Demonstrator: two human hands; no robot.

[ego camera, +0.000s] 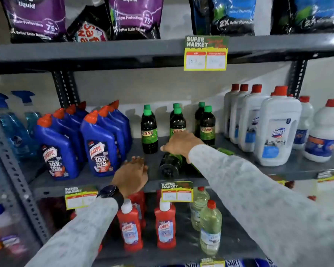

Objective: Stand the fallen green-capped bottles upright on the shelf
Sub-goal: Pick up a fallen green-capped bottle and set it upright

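Several dark green bottles with green caps stand upright at the back of the grey middle shelf. One green bottle lies on its side near the shelf's front, its base toward me. My right hand rests on top of that fallen bottle, fingers curled over its body. A second fallen bottle shows partly behind my right sleeve. My left hand hovers over the shelf's front edge just left of the lying bottle, fingers loosely apart and holding nothing.
Blue Harpic bottles stand left of the green ones, white red-capped bottles to the right. Red bottles and clear bottles fill the shelf below. Price tags hang on the shelf edges. Detergent pouches sit above.
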